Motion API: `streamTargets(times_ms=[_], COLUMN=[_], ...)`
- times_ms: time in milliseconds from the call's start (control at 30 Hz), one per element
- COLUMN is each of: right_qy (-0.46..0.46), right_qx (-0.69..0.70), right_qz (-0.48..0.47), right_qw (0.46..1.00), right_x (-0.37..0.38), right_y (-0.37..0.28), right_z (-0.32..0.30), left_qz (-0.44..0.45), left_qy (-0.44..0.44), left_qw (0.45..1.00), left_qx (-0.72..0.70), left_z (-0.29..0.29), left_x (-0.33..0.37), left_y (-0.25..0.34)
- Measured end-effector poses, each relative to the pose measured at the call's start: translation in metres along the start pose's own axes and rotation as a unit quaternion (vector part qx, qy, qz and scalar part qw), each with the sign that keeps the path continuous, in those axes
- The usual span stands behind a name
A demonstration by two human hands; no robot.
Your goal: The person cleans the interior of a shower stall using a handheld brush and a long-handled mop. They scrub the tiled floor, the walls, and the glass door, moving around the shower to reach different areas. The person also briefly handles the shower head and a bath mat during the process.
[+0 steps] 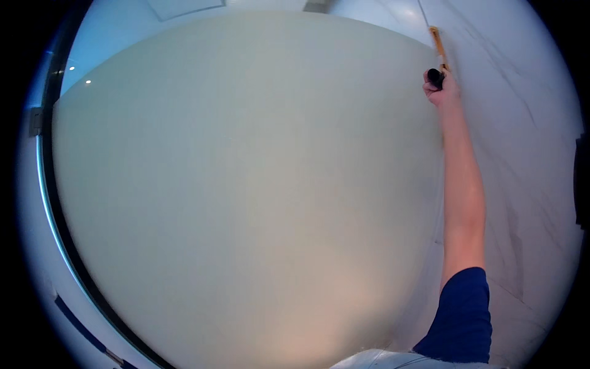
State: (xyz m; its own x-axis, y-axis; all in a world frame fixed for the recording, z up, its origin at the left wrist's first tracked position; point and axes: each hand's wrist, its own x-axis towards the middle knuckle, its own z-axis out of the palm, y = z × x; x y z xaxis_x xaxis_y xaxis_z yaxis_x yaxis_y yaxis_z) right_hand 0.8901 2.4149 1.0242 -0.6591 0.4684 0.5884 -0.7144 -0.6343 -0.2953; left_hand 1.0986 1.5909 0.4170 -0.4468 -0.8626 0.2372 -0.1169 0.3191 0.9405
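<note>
My right arm stretches up along the right side, with a dark blue sleeve at the shoulder. High up, my right hand (448,91) is closed round the black handle of a squeegee-like tool (437,44). The tool's long, narrow yellow head points upward, seen nearly edge-on. It is close to the upper right edge of a large pale, frosted panel (246,184), beside the white wall; whether it touches either surface, I cannot tell. My left hand is out of view.
The white wall (522,154) with grey marbling rises at the right. A black frame (67,227) edges the panel on the left, with a grey metal fitting (35,122) on it. A dark bar (80,321) shows at lower left, and a dark object (579,181) at the far right.
</note>
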Motion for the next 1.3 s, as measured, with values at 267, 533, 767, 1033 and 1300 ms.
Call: streamTargets(times_ms=[267,533,767,1033,1300], right_qy=[-0.196,-0.515,-0.263,-0.111,-0.048], right_qx=[-0.47,-0.613,-0.665,-0.661,-0.623], right_qz=[-0.134,-0.312,-0.365,-0.267,-0.336], right_qw=[0.85,0.511,0.596,0.692,0.705], right_x=[0.078,0.025,0.298,0.524,0.562], right_y=[0.128,0.288,0.018,-0.25,-0.276], right_z=[0.088,0.125,-0.115,-0.533,-0.682], left_qz=[-0.121,-0.129,-0.089,-0.112,-0.104], left_qy=[-0.02,-0.13,-0.061,0.076,-0.04], left_qw=[0.991,0.981,0.987,0.976,0.984], left_qx=[-0.046,0.065,-0.12,-0.172,-0.136], left_z=[0.18,0.412,0.583,0.729,0.855], left_x=[-0.049,-0.182,-0.326,-0.509,-0.665], left_y=[-0.001,0.072,0.123,0.181,0.25])
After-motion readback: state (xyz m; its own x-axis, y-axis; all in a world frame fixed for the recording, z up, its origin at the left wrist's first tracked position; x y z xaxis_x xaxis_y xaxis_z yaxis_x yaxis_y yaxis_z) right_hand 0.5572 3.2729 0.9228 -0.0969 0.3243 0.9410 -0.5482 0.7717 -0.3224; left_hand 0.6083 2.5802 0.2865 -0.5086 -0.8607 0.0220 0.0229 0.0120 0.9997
